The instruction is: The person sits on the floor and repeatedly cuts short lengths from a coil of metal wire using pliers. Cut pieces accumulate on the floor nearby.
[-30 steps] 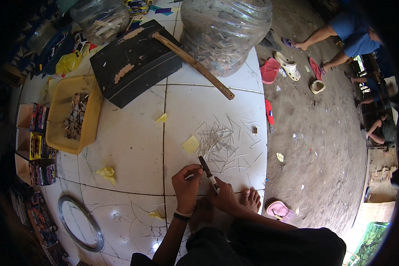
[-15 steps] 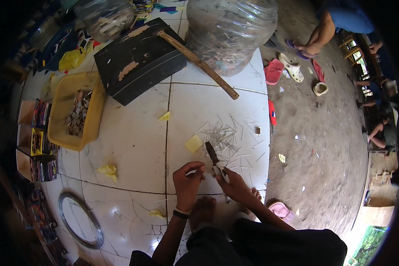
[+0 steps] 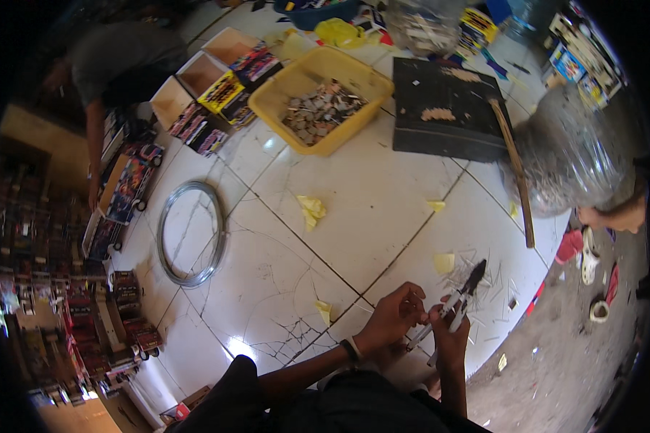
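My right hand point(image 3: 449, 338) grips the pale handles of a pair of pliers point(image 3: 464, 291), whose dark jaws point up and to the right over the white tiled floor point(image 3: 368, 195). My left hand point(image 3: 391, 320), with a dark band at the wrist, is pinched at the handles, touching the right thumb. It seems to hold a thin wire piece that is barely visible. Several short cut wire pieces point(image 3: 488, 290) lie scattered on the tile just beyond the jaws.
A wire coil point(image 3: 191, 232) lies to the left. Farther off are a yellow basket point(image 3: 282, 97) of metal bits, a black board point(image 3: 440, 108), a wooden stick point(image 3: 514, 167) and a clear bag point(image 3: 574, 155). Yellow paper scraps point(image 3: 312, 211) dot the tiles. Another person point(image 3: 115, 65) crouches at the upper left.
The view has swung round to the left, so the basket and coil now sit above my hands. Both hands stay together on the pliers, with the left hand drawn closer in.
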Available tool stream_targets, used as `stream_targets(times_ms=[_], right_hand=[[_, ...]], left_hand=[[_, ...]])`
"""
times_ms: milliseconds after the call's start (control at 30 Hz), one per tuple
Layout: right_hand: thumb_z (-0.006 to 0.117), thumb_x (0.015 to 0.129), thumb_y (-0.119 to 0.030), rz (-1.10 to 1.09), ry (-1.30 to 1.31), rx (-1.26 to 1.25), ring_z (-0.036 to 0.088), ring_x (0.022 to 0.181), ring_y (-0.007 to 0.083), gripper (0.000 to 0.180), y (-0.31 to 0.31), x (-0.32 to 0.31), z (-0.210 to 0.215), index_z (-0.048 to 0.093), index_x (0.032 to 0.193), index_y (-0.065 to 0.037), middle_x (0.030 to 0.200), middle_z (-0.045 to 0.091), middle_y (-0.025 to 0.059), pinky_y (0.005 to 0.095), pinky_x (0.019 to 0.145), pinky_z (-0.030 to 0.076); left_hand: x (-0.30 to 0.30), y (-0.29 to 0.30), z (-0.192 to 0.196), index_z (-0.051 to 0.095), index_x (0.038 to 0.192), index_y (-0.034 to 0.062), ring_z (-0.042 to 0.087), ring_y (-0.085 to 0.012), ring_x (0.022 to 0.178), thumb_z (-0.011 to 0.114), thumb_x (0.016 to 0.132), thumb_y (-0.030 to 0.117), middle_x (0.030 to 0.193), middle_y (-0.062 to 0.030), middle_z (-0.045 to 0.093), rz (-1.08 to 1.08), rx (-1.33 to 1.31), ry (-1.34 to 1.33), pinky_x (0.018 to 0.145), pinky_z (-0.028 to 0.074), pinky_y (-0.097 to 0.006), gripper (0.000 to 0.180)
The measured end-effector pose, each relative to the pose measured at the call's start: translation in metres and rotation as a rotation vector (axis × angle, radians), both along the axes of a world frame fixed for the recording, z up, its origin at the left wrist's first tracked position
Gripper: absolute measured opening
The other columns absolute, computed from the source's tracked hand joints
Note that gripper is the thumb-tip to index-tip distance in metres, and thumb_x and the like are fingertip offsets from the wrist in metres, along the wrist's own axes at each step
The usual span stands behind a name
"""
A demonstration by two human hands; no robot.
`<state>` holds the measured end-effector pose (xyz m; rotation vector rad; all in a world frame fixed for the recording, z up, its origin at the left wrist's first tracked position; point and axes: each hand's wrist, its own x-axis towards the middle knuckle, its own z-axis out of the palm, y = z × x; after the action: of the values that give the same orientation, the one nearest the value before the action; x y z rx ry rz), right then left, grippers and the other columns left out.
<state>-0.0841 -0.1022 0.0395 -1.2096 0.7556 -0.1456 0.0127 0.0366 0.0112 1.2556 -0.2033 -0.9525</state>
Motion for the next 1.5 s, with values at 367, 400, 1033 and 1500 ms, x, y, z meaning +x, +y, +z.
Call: stream_targets(times_ms=[367, 400, 1033, 1500], right_hand=[[0.068, 0.089, 0.008, -0.076, -0.177, -0.176, 0.062, 0.089, 0.0175, 0.043, 0.001, 0.019, 0.029, 0.049, 0.126, -0.003, 0.098, 0.064, 0.0076, 0.0343, 0.083, 0.053], [0.070, 0.088, 0.007, -0.107, -0.167, -0.155, 0.062, 0.088, 0.0174, 0.044, 0.003, 0.020, 0.031, 0.050, 0.126, -0.003, 0.099, 0.064, 0.0077, 0.0336, 0.084, 0.053], [0.071, 0.086, 0.008, -0.124, -0.135, -0.067, 0.064, 0.089, 0.0147, 0.042, 0.000, 0.027, 0.056, 0.053, 0.122, -0.003, 0.103, 0.068, 0.0081, 0.0293, 0.084, 0.054], [0.071, 0.093, -0.009, 0.141, -0.230, -0.098, 0.066, 0.095, 0.0180, 0.037, -0.030, 0.044, 0.068, 0.053, 0.125, -0.002, 0.115, 0.068, 0.0121, 0.0332, 0.082, 0.055]], left_hand=[[0.152, 0.304, -0.025, 0.047, 0.138, -0.0017, 0.050, -0.0454, 0.125, 0.074, 0.085, 0.005, 0.138, -0.0258, 0.046, 0.456, 1.514, -1.164, 0.105, 0.043, -0.052, 0.060], [0.156, 0.318, -0.029, 0.048, 0.138, -0.0016, 0.051, -0.0451, 0.124, 0.073, 0.086, 0.004, 0.139, -0.0262, 0.046, 0.460, 1.424, -1.116, 0.104, 0.044, -0.053, 0.058], [0.181, 0.352, -0.043, 0.067, 0.078, -0.0024, 0.070, -0.0435, 0.077, 0.075, 0.065, 0.025, 0.077, -0.0265, 0.069, 0.175, 1.470, -0.870, 0.073, 0.057, -0.048, 0.031], [0.168, 0.310, 0.152, 0.062, 0.095, -0.0048, 0.066, -0.0191, 0.075, 0.064, 0.090, 0.014, 0.084, -0.0108, 0.066, 0.282, 0.577, -0.116, 0.070, 0.055, -0.031, 0.019]])
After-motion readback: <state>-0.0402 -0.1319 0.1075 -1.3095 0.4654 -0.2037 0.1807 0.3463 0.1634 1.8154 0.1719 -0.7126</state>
